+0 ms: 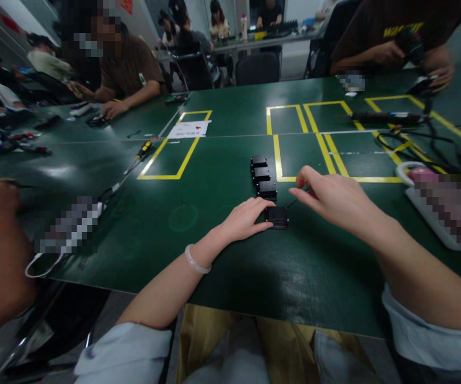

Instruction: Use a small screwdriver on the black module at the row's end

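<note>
So we've got our left hand (246, 218) lying flat on the green table (222, 250), fingers relaxed and spread a bit, with the fingertips touching the left edge of a small black box (277, 217) that sits right in front of us, near the middle of the table. Our right hand (334, 200) hovers just to the right of that box, loosely open with the index finger and thumb pinched toward something thin and dark; we can't tell whether it's actually gripping it. Just beyond the near box there's a short row of three more black boxes (262, 175) running away from us, close together. Further left, a yellow-handled screwdriver (142, 152) lies next to a yellow taped rectangle (174, 146) holding a white paper card (189, 129). On the far right, a tangle of black cables (422, 138) crosses more yellow tape lines.
</note>
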The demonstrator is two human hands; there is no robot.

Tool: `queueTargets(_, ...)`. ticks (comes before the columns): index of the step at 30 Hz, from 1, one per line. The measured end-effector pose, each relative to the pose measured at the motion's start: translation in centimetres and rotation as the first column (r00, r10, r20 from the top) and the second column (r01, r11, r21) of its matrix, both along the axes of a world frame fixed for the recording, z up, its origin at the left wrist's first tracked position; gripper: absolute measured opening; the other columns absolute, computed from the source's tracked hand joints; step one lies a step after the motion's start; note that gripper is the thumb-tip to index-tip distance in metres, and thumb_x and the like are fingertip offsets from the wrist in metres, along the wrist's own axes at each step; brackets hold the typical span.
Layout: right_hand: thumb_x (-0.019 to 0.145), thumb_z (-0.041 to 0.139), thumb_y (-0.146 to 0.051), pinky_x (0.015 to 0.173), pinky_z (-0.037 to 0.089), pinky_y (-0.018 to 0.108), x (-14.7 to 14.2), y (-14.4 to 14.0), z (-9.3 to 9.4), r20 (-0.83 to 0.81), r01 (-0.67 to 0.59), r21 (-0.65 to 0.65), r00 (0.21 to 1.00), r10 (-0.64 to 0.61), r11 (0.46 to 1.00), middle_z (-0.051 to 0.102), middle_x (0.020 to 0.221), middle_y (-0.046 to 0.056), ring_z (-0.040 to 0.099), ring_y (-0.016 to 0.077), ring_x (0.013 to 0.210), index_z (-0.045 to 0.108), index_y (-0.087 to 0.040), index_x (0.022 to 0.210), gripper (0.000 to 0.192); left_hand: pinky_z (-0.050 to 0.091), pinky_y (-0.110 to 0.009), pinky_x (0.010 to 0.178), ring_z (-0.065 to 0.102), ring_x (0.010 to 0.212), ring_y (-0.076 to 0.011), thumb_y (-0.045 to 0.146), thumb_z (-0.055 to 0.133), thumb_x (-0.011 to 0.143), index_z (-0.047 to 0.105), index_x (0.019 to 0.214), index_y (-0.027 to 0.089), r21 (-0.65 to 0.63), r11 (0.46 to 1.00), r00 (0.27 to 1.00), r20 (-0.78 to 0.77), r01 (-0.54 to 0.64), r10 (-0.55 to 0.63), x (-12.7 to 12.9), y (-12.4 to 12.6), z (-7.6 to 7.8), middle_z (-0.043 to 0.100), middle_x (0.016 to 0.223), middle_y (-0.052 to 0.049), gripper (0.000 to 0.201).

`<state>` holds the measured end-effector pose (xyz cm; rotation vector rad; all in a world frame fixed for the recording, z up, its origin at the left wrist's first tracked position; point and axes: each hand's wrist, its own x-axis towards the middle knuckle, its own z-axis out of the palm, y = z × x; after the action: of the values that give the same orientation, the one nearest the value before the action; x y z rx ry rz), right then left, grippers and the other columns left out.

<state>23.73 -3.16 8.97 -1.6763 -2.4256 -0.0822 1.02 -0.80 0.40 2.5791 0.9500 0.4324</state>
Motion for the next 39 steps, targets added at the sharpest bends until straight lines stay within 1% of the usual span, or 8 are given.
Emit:
queueTargets(2,0.096,0.038,-0.042,0.05,0.022,0.028,0.05,0.03,-0.02,0.01,0.0,-0.006,1.0,0.0,1.0,0.064,0.071,0.003,0.055,0.0183,0.059,0.05,-0.021,0.101,0.025,0.046,-0.036,0.089,0.056,0.104,-0.0232,0.037,0.061,0.09,0.049,0.123,0.023,-0.001,1.0,1.0,0.001,0.0,0.0,0.0,-0.01,0.02,0.059,0.116,-0.007,0.038)
queueTargets(7,0.094,0.04,-0.033,0.05,0.024,0.028,0.2,0.0,0.0,-0.054,-0.039,-0.021,0.998,0.038,0.999,0.066,0.077,0.003,0.055,0.017,0.06,0.048,-0.02,0.107,0.021,0.046,-0.035,0.088,0.055,0.104,-0.0229,0.037,0.061,0.09,0.049,0.124,0.022,0.001,1.0,1.0,0.005,0.0,0.0,-0.01,-0.01,-0.02,0.059,0.117,-0.007,0.039)
queueTargets(16,0.095,0.04,-0.048,0.051,0.023,0.028,-0.11,-0.09,0.22,-0.047,0.001,-0.024,0.999,-0.002,1.0,0.063,0.07,0.001,0.055,0.0185,0.06,0.049,-0.022,0.1,0.028,0.046,-0.037,0.089,0.056,0.104,-0.0235,0.037,0.06,0.091,0.049,0.123,0.022,0.001,1.0,1.0,0.0,0.005,-0.005,0.0,0.03,0.01,0.059,0.117,-0.007,0.037)
queueTargets(19,0.097,0.036,-0.043,0.051,0.023,0.028,-0.01,0.02,0.13,-0.006,0.011,-0.028,1.0,-0.012,1.0,0.063,0.069,0.002,0.055,0.0186,0.06,0.05,-0.022,0.101,0.026,0.046,-0.036,0.088,0.056,0.104,-0.0232,0.037,0.06,0.09,0.049,0.122,0.023,0.002,1.0,1.0,0.001,0.003,-0.003,0.01,0.04,-0.07,0.059,0.117,-0.007,0.037)
queueTargets(24,0.095,0.039,-0.035,0.051,0.024,0.028,0.18,0.1,0.0,-0.042,-0.018,-0.033,0.999,0.016,0.999,0.065,0.076,0.003,0.055,0.0175,0.061,0.048,-0.021,0.107,0.021,0.047,-0.036,0.088,0.056,0.104,-0.023,0.037,0.061,0.09,0.048,0.124,0.023,0.004,1.0,1.0,-0.001,-0.004,0.004,-0.04,0.03,-0.19,0.059,0.117,-0.006,0.039)
queueTargets(28,0.095,0.04,-0.037,0.05,0.024,0.028,0.06,0.01,0.02,-0.05,-0.028,-0.007,0.998,0.027,1.0,0.065,0.077,0.003,0.054,0.0171,0.059,0.047,-0.021,0.106,0.021,0.047,-0.037,0.089,0.056,0.106,-0.0234,0.037,0.061,0.09,0.048,0.124,0.023,-0.003,1.0,1.0,-0.005,-0.007,0.007,-0.02,0.04,-0.17,0.058,0.118,-0.006,0.039)
queueTargets(34,0.095,0.039,-0.048,0.05,0.024,0.027,-0.21,-0.02,0.15,-0.039,0.005,-0.016,0.999,-0.006,1.0,0.063,0.07,0.002,0.056,0.0187,0.06,0.049,-0.021,0.102,0.029,0.047,-0.036,0.089,0.056,0.106,-0.023,0.037,0.061,0.09,0.048,0.123,0.023,0.0,1.0,1.0,0.0,-0.001,0.001,0.02,0.03,-0.04,0.059,0.119,-0.006,0.038)
queueTargets(39,0.097,0.036,-0.038,0.05,0.024,0.028,-0.06,0.07,0.04,-0.005,-0.003,-0.022,1.0,0.003,1.0,0.064,0.07,0.002,0.055,0.0183,0.059,0.05,-0.021,0.104,0.024,0.047,-0.036,0.088,0.056,0.105,-0.023,0.038,0.061,0.09,0.049,0.123,0.023,-0.003,1.0,1.0,-0.002,-0.005,0.005,0.0,0.01,-0.09,0.059,0.118,-0.006,0.039)
